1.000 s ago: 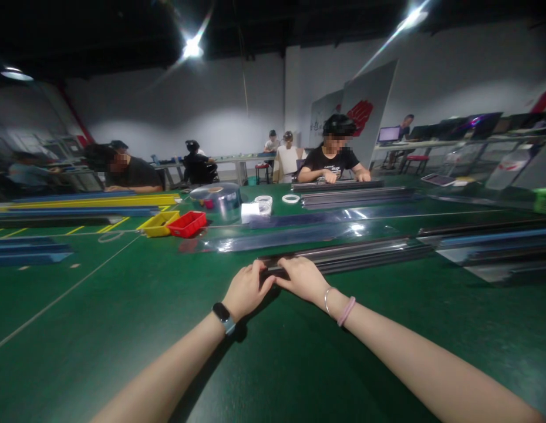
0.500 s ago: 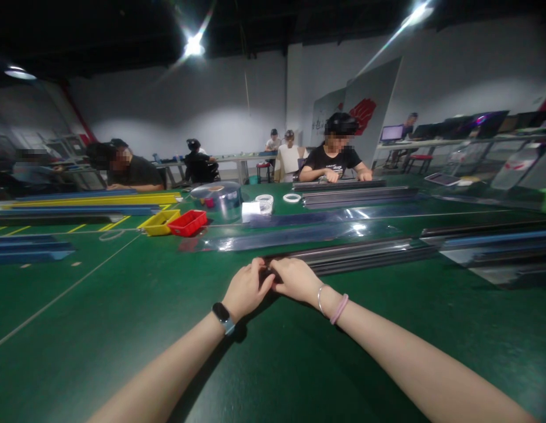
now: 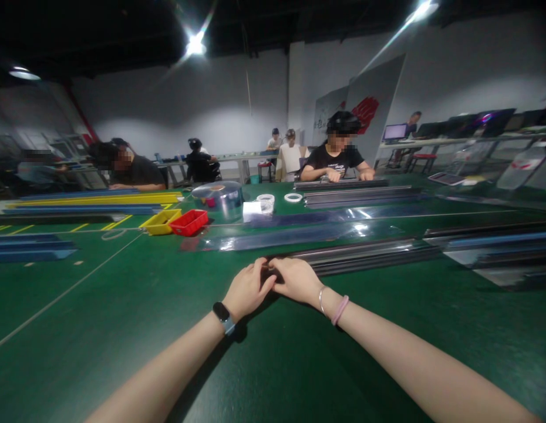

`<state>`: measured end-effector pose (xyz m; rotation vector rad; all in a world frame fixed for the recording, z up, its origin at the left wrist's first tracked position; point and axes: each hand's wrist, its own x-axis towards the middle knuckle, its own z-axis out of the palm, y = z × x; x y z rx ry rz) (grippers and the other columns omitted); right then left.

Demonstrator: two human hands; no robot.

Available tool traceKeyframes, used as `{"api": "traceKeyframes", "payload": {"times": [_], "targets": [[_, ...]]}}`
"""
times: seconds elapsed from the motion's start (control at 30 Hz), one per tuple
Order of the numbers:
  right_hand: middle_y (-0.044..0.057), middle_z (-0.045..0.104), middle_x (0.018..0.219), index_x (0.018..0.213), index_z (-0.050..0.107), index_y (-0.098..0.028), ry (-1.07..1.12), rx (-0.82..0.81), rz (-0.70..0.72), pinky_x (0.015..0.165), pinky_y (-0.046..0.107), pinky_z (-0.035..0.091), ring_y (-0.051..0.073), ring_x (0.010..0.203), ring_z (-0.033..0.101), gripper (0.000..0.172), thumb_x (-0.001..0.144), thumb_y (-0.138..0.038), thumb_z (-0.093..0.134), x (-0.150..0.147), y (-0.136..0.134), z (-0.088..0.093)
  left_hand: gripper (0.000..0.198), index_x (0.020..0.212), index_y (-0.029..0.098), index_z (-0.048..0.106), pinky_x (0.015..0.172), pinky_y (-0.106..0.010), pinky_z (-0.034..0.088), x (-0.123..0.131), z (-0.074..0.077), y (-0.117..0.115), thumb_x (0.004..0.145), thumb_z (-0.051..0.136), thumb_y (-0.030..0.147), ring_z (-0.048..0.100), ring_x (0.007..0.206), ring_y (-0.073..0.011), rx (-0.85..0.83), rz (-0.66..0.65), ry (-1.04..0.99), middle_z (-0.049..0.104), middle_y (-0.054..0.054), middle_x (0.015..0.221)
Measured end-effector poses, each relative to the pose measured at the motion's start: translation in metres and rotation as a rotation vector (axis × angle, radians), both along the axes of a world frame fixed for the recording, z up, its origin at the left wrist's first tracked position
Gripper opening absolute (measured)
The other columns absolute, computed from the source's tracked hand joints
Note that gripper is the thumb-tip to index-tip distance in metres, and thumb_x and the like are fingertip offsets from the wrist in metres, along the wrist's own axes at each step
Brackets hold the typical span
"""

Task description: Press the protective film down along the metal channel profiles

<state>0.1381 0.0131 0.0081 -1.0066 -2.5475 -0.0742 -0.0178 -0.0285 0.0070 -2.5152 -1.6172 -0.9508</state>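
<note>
Long dark profile strips [image 3: 365, 257] lie on the green table [image 3: 264, 370], running off to the right. At their left end my left hand [image 3: 249, 288] is closed, thumb and fingers bent around the strip end. My right hand [image 3: 297, 279] is closed on the same end from the right, and its fingers almost meet those of the left. The fingertips partly hide the strip end. Just beyond the hands lies a clear plastic film strip [image 3: 273, 238].
Yellow [image 3: 161, 223] and red [image 3: 189, 222] trays stand at the left, beside a roll of clear film [image 3: 229, 200]. Blue and yellow strips [image 3: 97, 200] lie farther left. More profiles [image 3: 511, 249] are on the right. A person [image 3: 337, 155] sits across the table.
The view has shifted very slightly. Both hands stay at the strip end, with hardly any change in their fingers.
</note>
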Motion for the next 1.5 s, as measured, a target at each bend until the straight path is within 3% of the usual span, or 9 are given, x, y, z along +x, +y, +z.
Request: {"api": "traceKeyframes", "payload": {"times": [0.9, 1.5], "targets": [[0.006, 0.056, 0.089, 0.104, 0.044, -0.018, -0.014, 0.058, 0.030, 0.076, 0.029, 0.033, 0.017, 0.087, 0.049, 0.033, 0.078, -0.039, 0.041, 0.0003, 0.0001, -0.0019, 0.030, 0.107, 0.019, 0.038, 0.077, -0.030, 0.040, 0.0007, 0.0018, -0.0024, 0.083, 0.034, 0.036, 0.053, 0.088, -0.0165, 0.041, 0.043, 0.005, 0.056, -0.006, 0.095], [0.004, 0.056, 0.080, 0.095, 0.045, -0.017, -0.001, 0.053, -0.022, 0.068, 0.026, 0.033, 0.016, 0.076, 0.051, 0.031, 0.078, -0.043, 0.040, 0.0000, 0.0000, -0.0024, 0.030, 0.107, 0.021, 0.037, 0.065, -0.026, 0.042, 0.0008, 0.0002, -0.0023, 0.083, 0.032, 0.037, 0.057, 0.076, -0.0155, 0.029, 0.097, 0.039, 0.059, -0.004, 0.086]]}}
